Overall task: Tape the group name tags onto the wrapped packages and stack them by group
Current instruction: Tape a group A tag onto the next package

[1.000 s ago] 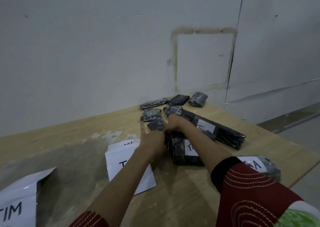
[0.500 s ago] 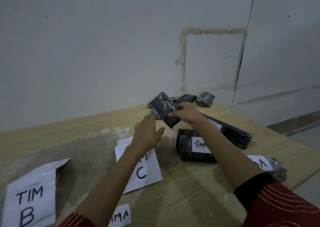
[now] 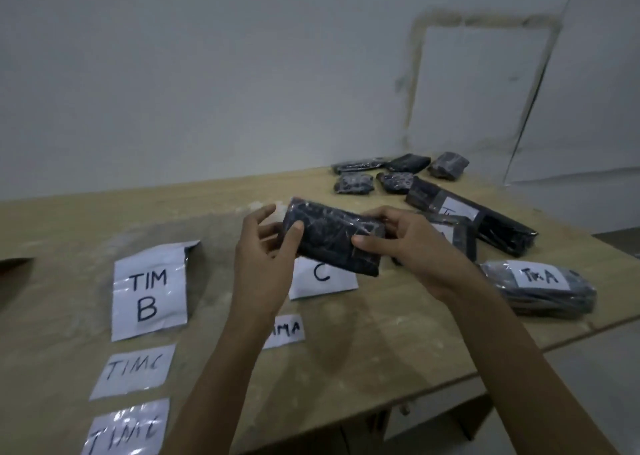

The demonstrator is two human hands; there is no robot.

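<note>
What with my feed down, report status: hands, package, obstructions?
Left hand and right hand both grip the black plastic-wrapped package, held above the wooden table. No tag shows on it. White paper sheet marked C lies beneath; nothing blocks.

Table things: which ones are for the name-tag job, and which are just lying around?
For the job: black plastic-wrapped package held by left hand and right hand; small white paper name tags; big white TIM B sign; tagged black packages; untagged black packages.
Just there: pale wooden table; dark shape at the left edge, unclear what.
</note>
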